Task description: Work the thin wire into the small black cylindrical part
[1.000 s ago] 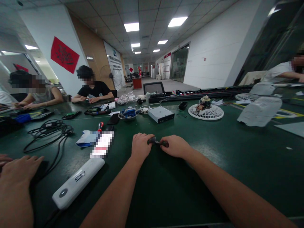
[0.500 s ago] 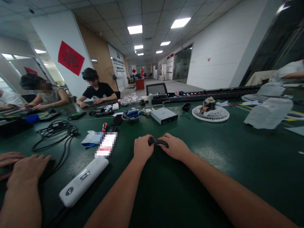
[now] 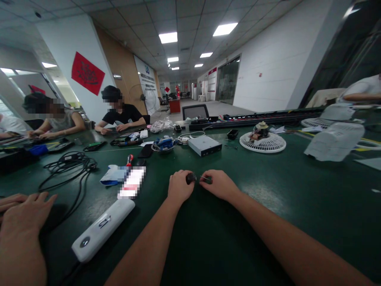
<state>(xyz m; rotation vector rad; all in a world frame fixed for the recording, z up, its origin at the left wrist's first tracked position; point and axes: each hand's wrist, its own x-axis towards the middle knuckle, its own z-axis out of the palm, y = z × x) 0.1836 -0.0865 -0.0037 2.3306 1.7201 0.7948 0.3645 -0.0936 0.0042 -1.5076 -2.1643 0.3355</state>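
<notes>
My left hand (image 3: 180, 186) is closed round a small black rounded part (image 3: 191, 178), whose kind I cannot make out. Opposite it, my right hand (image 3: 220, 185) pinches a small dark thin part (image 3: 207, 178) with a light, metal-looking edge. A narrow gap separates the two parts. Both hands are low over the green table (image 3: 196, 246), and fingers hide much of what they hold. Beyond them lies a silver-and-black optical disc drive (image 3: 204, 145).
Left of me lie a white power strip (image 3: 104, 230), a lit phone (image 3: 132, 182), a blue-white cloth (image 3: 113, 175), a red screwdriver (image 3: 129, 159) and coiled black cable (image 3: 74, 159). Another person's hands (image 3: 25, 214) rest at far left. A white fan grille (image 3: 263, 143) lies to the right.
The two small parts met between my hands before; now they are apart, the right hand's part drawn slightly rightward. The other person's hands at far left have shifted a little left.
</notes>
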